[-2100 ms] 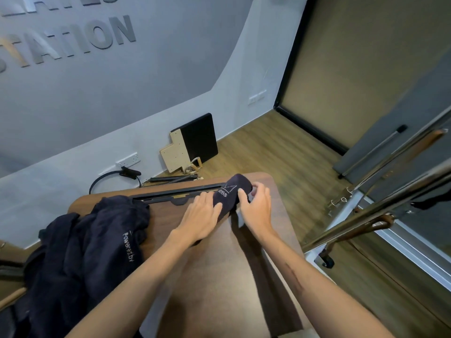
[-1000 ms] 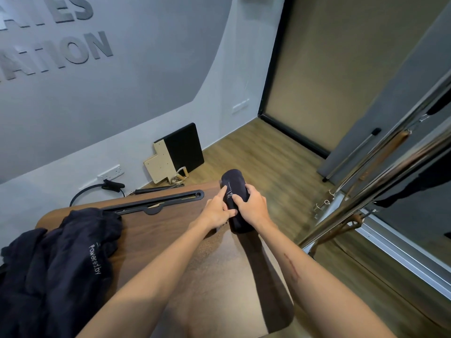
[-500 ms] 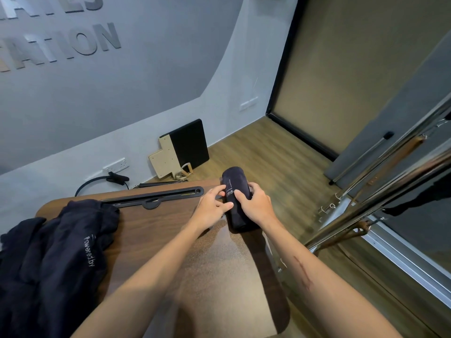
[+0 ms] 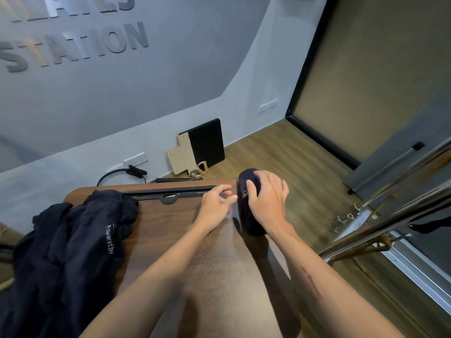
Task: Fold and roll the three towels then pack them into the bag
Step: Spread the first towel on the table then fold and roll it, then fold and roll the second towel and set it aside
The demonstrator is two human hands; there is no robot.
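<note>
A dark navy towel rolled into a tight cylinder (image 4: 247,215) lies lengthwise at the right edge of the brown wooden table (image 4: 195,264). My right hand (image 4: 267,201) rests on top of the roll with its fingers curled over it. Just left of the roll, my left hand (image 4: 216,203) hovers with its fingers apart and holds nothing. A loose heap of dark navy towels (image 4: 66,252) with white "Powered by" lettering lies on the table's left side. No bag is in view.
A black slotted bar (image 4: 170,191) runs along the table's far edge. Beyond it, a black-and-beige board (image 4: 197,148) leans on the wall next to a socket and cable. Metal rails (image 4: 390,215) stand close on the right over the wooden floor.
My left hand has let go of the rolled towel and moved a little left. My right hand has slid onto the top of the roll, which has come down onto the table.
</note>
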